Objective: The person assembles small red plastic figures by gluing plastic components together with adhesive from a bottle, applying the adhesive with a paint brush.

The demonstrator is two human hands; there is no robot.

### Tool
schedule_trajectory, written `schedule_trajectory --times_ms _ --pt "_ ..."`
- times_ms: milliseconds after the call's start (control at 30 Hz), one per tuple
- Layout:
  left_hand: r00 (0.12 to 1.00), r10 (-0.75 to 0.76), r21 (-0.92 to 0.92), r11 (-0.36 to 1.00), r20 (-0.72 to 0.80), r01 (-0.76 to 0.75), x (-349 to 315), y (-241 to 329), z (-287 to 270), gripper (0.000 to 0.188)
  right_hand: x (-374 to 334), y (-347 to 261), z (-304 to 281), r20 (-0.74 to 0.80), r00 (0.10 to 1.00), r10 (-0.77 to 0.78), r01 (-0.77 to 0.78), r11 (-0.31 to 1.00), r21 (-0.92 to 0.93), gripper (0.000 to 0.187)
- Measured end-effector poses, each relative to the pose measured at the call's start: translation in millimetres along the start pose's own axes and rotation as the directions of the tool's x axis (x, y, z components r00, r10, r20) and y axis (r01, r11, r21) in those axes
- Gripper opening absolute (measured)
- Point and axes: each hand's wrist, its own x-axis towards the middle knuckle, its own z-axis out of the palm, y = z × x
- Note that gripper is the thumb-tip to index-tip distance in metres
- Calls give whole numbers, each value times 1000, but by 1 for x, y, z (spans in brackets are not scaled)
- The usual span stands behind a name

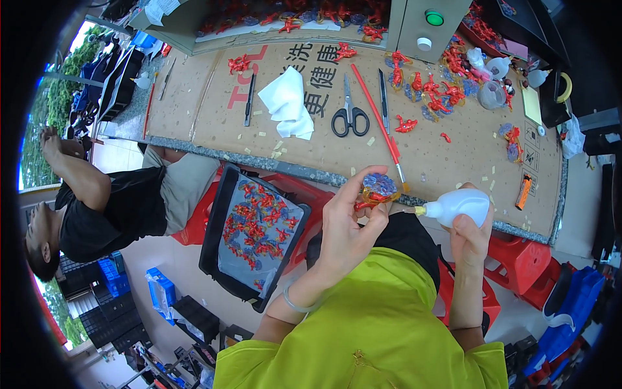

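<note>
Near the front edge of the workbench, my left hand (350, 223) pinches a small red figurine with a purple-blue translucent base (380, 186) between fingers and thumb. My right hand (470, 236) is wrapped round a white squeeze bottle (457, 206), tilted sideways. Its thin nozzle points left at the figurine; I cannot tell whether the tip touches it. Just beyond my hands lies a red-handled paintbrush (379, 117). Black-handled scissors (350, 117), a craft knife (383, 100) and a crumpled white cloth (285, 100) are farther back on the cardboard sheet (207, 123).
A black tray (210, 243) of similar figurines sits left of me, on red stools. More figurines (434, 94) are heaped at the back right. An orange lighter (523, 192) lies right. A metal housing (421, 35) with a green button stands behind. Another person (123, 198) sits left.
</note>
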Motion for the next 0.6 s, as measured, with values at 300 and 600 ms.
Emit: schedule_trajectory --times_ms 300,600 --pt "999 36 65 997 5 -37 2 3 1 46 -7 -13 6 80 976 -205 220 896 -386 26" --pt "999 37 82 996 -13 -36 3 2 2 43 -8 -16 12 152 958 -245 288 826 -484 24"
